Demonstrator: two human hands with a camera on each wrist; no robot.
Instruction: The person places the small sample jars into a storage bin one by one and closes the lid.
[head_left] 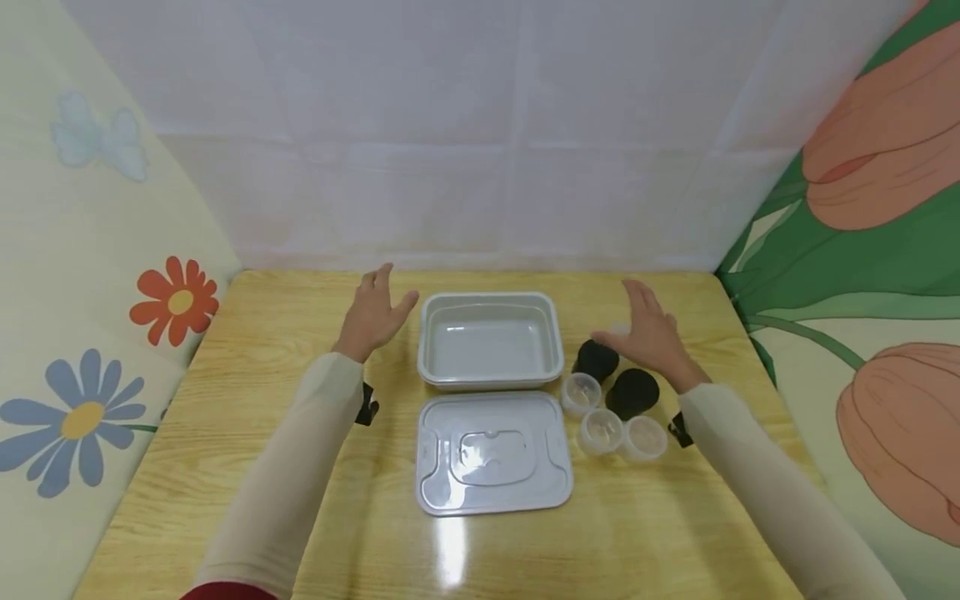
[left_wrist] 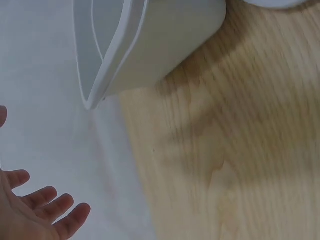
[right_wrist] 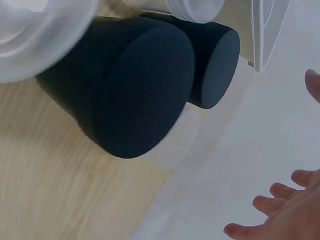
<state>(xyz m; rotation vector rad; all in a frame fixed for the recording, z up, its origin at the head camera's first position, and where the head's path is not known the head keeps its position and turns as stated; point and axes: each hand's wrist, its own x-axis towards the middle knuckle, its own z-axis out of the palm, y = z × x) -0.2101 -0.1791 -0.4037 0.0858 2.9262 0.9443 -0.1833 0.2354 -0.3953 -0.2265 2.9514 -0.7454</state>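
My left hand [head_left: 377, 315] hovers left of the light grey rectangular tub [head_left: 491, 385], fingers spread, holding nothing. In the left wrist view, its fingers [left_wrist: 72, 220] are apart from the tub [left_wrist: 170, 45]. My right hand [head_left: 651, 335] is held above the right-hand group of objects, its fingers extended and nothing in them. Below it stand two black tapered cup-like pieces [head_left: 633, 393], flat face up. Several small clear cups [head_left: 602, 431] cluster in front of them. A pale round flat piece [right_wrist: 180, 142] lies behind the black ones, partly hidden.
A translucent rectangular lid [head_left: 495, 454] lies flat in front of the tub. The wooden table [head_left: 225, 467] ends at a white cloth [head_left: 405, 200] behind. Flower-printed panels [head_left: 847, 292] stand on both sides.
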